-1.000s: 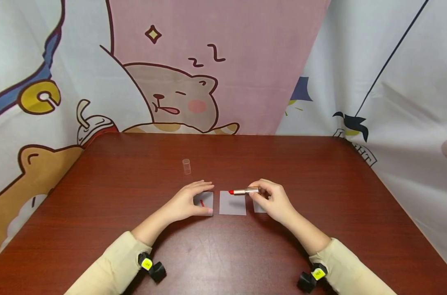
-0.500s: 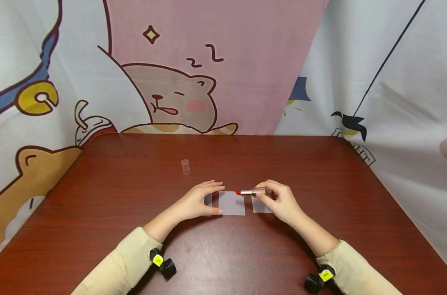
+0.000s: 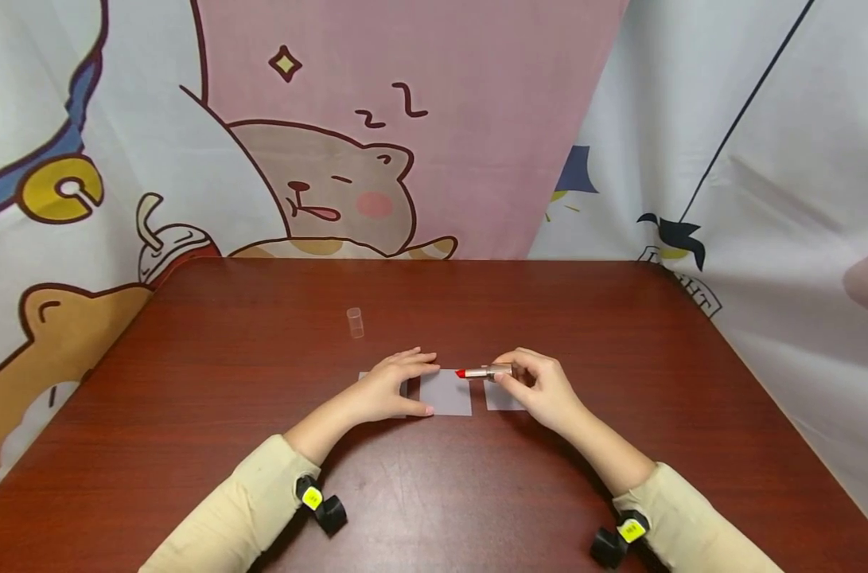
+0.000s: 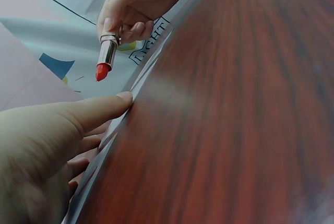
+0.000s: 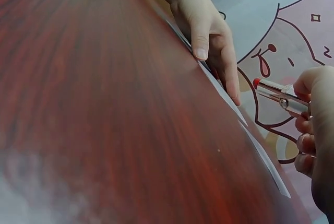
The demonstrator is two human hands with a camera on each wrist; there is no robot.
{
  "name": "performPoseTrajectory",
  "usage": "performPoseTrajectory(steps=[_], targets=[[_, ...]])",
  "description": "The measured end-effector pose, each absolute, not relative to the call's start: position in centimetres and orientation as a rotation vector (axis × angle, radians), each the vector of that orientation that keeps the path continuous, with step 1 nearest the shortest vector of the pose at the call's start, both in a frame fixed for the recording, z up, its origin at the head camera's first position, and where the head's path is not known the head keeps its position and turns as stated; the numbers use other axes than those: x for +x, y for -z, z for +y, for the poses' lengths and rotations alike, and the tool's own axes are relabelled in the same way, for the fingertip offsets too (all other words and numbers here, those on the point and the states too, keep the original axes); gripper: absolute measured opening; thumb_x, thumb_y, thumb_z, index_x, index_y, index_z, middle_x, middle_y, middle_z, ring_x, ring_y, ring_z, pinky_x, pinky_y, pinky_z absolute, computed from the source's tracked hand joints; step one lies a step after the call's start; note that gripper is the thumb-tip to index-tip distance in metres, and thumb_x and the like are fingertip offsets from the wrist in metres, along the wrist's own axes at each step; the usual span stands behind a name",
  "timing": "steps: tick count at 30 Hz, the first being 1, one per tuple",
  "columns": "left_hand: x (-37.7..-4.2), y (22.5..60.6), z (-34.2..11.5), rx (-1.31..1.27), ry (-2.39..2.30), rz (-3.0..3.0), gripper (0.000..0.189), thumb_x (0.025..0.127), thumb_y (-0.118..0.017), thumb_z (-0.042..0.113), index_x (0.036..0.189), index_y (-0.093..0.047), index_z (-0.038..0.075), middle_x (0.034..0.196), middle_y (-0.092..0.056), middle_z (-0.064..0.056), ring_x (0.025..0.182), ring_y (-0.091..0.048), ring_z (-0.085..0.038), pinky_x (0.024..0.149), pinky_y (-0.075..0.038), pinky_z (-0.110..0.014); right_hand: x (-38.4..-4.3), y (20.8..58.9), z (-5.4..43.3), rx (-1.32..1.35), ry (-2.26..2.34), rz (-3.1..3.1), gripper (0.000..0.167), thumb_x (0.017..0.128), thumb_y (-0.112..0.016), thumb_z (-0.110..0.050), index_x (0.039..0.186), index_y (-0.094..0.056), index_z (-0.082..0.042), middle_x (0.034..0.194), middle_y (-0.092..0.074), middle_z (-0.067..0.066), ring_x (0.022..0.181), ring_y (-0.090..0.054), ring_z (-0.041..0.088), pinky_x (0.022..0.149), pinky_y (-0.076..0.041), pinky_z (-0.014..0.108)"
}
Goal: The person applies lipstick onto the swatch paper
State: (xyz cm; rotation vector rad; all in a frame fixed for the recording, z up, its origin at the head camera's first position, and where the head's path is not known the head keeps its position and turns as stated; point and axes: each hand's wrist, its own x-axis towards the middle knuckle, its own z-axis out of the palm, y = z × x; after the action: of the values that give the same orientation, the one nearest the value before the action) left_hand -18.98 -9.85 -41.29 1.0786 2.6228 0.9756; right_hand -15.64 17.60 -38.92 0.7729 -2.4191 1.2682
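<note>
In the head view, my right hand [image 3: 544, 388] pinches an uncapped lipstick [image 3: 485, 372] by its base. Its red tip points left, above the upper right part of the middle white paper [image 3: 446, 395]. The left wrist view shows the lipstick's metal tube [image 4: 108, 50] with the red tip angled downward. My left hand [image 3: 391, 390] lies with spread fingers at the left edge of the middle paper, thumb on the near corner and fingers at the far one. It covers most of the left paper [image 3: 363, 374]. The right paper [image 3: 503, 396] lies partly beneath my right hand.
A clear cap [image 3: 356, 323] stands on the brown table [image 3: 434, 493], beyond my left hand. Printed curtains [image 3: 476, 135] hang behind the table and along both its sides. A black wrist camera [image 3: 329, 513] sits at each sleeve.
My left hand has slid right from the left paper, where a red mark showed, to the middle paper's edge. My right hand has shifted slightly right with the lipstick. The view has turned slightly.
</note>
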Motion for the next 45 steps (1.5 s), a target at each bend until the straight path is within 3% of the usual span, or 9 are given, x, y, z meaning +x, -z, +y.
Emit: performPoseTrajectory(steps=[5,14,45], targets=[[-18.9,41.1,-10.0,1.069,-0.953,2.618,0.063,0.081,-0.077,0.029,0.135,-0.055,0.006,0.148,-0.041,-0.007,0.141,-0.021,-0.029,0.112,-0.015,-0.051,-17.0,40.9,17.7,0.802,-1.254,-2.420,0.016,0.080,-0.073,0.001,0.092,-0.070,-0.008,0.067,-0.048,-0.006,0.056,-0.041,0.010,0.046,-0.033,0.023],[-18.8,41.2,-9.9,1.063,-0.960,2.622,0.062,0.080,-0.078,0.029,0.134,-0.056,0.006,0.147,-0.042,-0.008,0.141,-0.022,-0.030,0.112,-0.015,-0.050,-17.6,41.2,17.0,0.830,-1.250,-2.457,0.013,0.082,-0.072,-0.008,0.092,-0.070,-0.016,0.073,-0.053,-0.010,0.057,-0.044,0.008,0.047,-0.035,0.023],[-18.8,41.1,-9.8,1.079,-0.962,2.624,0.061,0.081,-0.077,0.028,0.133,-0.056,0.004,0.146,-0.042,-0.009,0.141,-0.023,-0.031,0.112,-0.016,-0.051,-17.5,40.4,15.8,0.905,-1.013,-2.568,0.010,0.079,-0.071,-0.010,0.089,-0.070,-0.012,0.077,-0.056,-0.011,0.060,-0.046,0.006,0.051,-0.039,0.023]])
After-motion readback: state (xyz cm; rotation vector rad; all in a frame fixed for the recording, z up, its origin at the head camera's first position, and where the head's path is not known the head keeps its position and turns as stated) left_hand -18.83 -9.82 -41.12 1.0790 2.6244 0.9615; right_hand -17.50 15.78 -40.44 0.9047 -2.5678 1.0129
